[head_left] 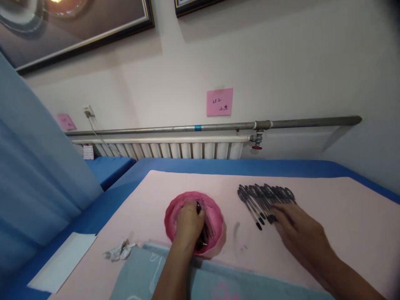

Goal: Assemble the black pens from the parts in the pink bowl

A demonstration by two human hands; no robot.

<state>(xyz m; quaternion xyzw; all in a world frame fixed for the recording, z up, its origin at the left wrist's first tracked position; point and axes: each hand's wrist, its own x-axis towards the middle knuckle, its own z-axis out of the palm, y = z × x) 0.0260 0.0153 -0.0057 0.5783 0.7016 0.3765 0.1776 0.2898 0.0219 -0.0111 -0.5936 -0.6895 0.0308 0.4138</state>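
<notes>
Apparently picking, the left hand (190, 221) curls inside the bowl (169, 218), hold hidden, while the half-curled right hand (298, 227), hold unclear, is at the pens (261, 198) toward the bowl's two o'clock, which calls for a light touch.

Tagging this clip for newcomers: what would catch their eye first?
The pink bowl near the middle, with the left hand inside it. To its right, a row of dark pens on the pale pink sheet, the right hand beside them. Above, a pink note on the wall.
</notes>
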